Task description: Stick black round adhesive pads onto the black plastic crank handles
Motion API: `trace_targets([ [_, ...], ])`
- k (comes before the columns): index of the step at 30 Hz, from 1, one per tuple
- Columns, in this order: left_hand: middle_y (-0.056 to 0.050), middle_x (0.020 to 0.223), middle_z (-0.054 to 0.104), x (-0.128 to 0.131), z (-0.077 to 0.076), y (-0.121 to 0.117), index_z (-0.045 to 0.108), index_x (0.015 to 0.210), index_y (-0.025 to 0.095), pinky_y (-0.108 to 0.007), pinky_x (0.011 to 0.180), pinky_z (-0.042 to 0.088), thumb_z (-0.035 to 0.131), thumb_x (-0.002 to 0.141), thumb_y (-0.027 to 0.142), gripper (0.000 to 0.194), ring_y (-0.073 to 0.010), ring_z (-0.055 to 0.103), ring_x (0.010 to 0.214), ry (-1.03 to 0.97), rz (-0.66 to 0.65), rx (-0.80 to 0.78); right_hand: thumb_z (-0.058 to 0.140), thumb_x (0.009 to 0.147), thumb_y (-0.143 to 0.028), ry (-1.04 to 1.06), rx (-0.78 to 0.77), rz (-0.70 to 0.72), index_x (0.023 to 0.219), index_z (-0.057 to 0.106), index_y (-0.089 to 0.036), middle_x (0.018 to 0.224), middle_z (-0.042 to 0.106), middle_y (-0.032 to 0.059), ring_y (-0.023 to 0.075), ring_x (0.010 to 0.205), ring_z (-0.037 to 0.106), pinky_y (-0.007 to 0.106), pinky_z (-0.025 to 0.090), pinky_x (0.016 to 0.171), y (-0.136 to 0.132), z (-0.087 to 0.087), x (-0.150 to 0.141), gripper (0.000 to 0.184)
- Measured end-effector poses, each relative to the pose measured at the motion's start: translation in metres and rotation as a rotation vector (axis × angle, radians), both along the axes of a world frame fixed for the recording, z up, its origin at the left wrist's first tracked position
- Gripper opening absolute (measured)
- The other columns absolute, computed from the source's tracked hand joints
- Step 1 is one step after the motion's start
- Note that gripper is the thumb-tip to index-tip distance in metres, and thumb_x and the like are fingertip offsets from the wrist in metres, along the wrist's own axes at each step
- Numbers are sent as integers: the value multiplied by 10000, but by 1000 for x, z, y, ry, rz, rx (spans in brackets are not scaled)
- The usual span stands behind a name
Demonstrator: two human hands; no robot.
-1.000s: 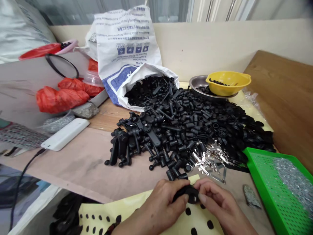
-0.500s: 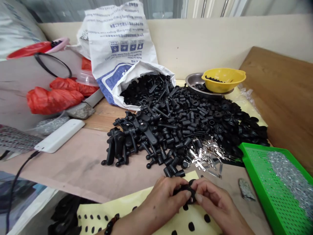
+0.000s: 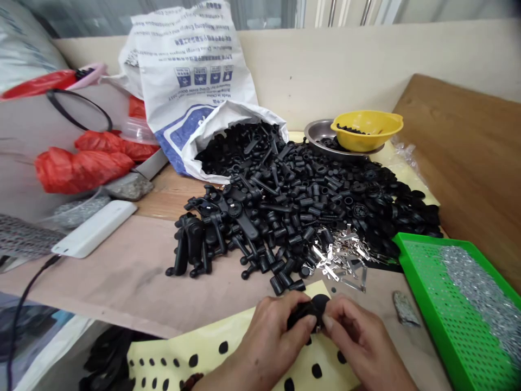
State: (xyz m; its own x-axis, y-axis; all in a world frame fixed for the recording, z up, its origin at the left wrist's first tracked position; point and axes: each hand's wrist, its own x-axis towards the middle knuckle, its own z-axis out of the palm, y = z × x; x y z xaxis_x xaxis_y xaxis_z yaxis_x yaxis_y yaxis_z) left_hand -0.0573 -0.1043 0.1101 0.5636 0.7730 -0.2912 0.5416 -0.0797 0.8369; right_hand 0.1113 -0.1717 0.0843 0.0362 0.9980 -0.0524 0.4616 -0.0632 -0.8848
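My left hand point(image 3: 277, 331) and my right hand point(image 3: 356, 339) meet at the bottom centre, both pinching a black plastic part point(image 3: 305, 314) with a round disc edge. My fingers hide most of it. Under my hands lies a yellow sheet point(image 3: 240, 336) dotted with small round black pieces. Just beyond my fingertips, a large heap of black plastic parts point(image 3: 293, 212) spreads over the bench, with silver metal clips point(image 3: 340, 255) at its near right edge.
A white woven sack point(image 3: 187, 70) spills black parts behind the heap. A yellow bowl point(image 3: 366, 130) sits in a steel dish point(image 3: 321, 133). A green perforated tray point(image 3: 456, 304) holds silver bits at right. Red bags point(image 3: 77, 168) and a white box point(image 3: 93, 228) lie left.
The whole scene has drifted left and slightly up in the view. The black part has turned a little between my fingers, and its round edge now shows above them.
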Motion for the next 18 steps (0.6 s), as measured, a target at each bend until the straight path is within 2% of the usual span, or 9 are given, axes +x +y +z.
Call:
trace_targets([
  [4, 22, 711, 595, 3, 3, 1, 643, 885, 223, -221, 607, 371, 576, 811, 343, 156, -162, 510, 690, 8, 43, -15, 406, 915, -247, -80, 46, 4, 695, 450, -229, 654, 463, -41, 125, 574, 492, 216, 381, 511, 1, 11, -4, 225],
  [7, 37, 641, 536, 4, 5, 1, 636, 829, 207, -206, 567, 346, 579, 816, 362, 166, -137, 463, 633, -55, 68, -13, 428, 913, -273, -41, 46, 0, 696, 484, -224, 668, 486, -30, 130, 596, 510, 212, 383, 504, 0, 17, -4, 229],
  [10, 54, 565, 460, 5, 4, 0, 640, 820, 186, -197, 516, 315, 568, 837, 367, 196, -108, 410, 557, -182, 95, -37, 514, 879, -357, 200, -48, -81, 678, 539, -211, 652, 511, -32, 127, 603, 513, 213, 384, 528, -2, 16, -3, 249],
  [13, 41, 583, 505, 5, -1, -2, 672, 870, 170, -189, 481, 327, 561, 854, 391, 248, -87, 410, 506, -299, 99, -124, 625, 810, -428, 486, -191, -143, 681, 615, -188, 604, 563, -33, 121, 590, 522, 215, 388, 560, -2, 13, -1, 272],
  [18, 28, 585, 525, 4, -6, -6, 668, 908, 150, -192, 481, 414, 615, 809, 468, 338, -92, 455, 499, -441, 190, -309, 685, 773, -454, 733, -274, -221, 738, 713, -176, 610, 653, 3, 129, 597, 564, 232, 426, 598, -2, 15, 0, 282],
])
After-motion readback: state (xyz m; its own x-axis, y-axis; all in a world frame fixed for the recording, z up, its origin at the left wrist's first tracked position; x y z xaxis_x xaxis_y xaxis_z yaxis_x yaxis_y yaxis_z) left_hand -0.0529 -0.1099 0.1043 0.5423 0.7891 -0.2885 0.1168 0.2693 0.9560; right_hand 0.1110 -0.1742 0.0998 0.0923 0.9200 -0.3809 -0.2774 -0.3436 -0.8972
